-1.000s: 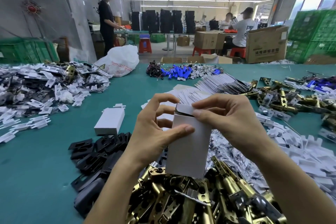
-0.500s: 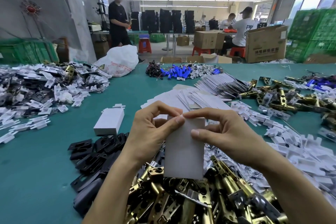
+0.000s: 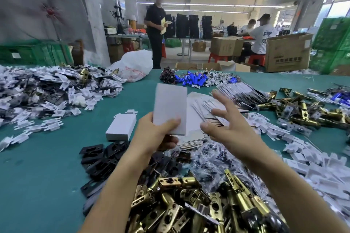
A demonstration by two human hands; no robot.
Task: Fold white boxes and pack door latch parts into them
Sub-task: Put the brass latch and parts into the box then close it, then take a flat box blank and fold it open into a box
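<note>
White boxes, two: left hand (image 3: 155, 135) grips one box (image 3: 169, 107), another box (image 3: 121, 126) lies on table (image 3: 47, 172); right hand (image 3: 230, 130) splayed wide.

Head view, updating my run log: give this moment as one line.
left hand: holds white box | right hand: open, empty | second box: lying on table

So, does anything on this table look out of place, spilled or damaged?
Nothing stands out. The parts lie in loose heaps on the green table, which looks like normal work here. The white box held in the left hand shows no dent or tear. The right hand is spread and holds nothing.
</note>
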